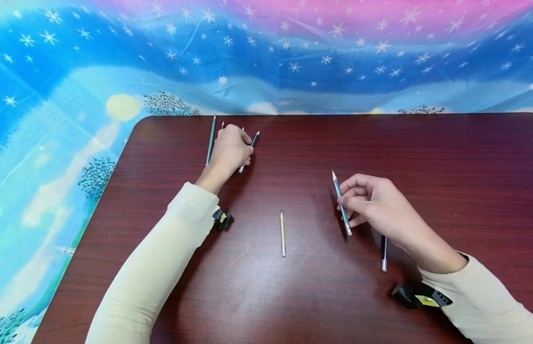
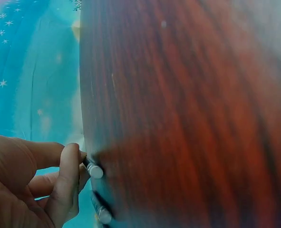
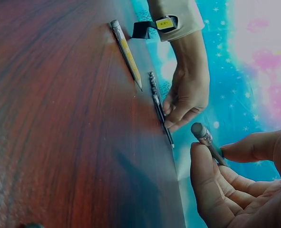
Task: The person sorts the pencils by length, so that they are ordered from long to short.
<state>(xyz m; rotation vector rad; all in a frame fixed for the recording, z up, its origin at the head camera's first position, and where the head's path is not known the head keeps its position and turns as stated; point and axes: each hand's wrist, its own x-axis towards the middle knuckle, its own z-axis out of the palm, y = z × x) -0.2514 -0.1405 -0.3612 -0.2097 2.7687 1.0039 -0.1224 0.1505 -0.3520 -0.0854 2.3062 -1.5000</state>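
Note:
At the far left of the table, my left hand (image 1: pixel 232 148) pinches a dark pencil (image 1: pixel 256 137) between thumb and fingers, its eraser end toward me. Beside that hand lies a blue-green pencil (image 1: pixel 212 138); two more pencil tips poke out past the knuckles, their shafts hidden. In the left wrist view, the pinched pencil's pale eraser (image 2: pixel 96 171) shows close to the tabletop. My right hand (image 1: pixel 382 205) holds a blue pencil (image 1: pixel 344 212) by its middle, tip pointing away, and the right wrist view shows its eraser (image 3: pixel 198 129) above the fingers.
A short yellow pencil (image 1: pixel 283 234) lies mid-table between the arms. Under my right wrist, a black pencil (image 1: pixel 384 253) is partly covered. The dark red wooden table (image 1: pixel 421 148) ends at a snowflake-patterned cloth (image 1: pixel 266 57) behind and to the left.

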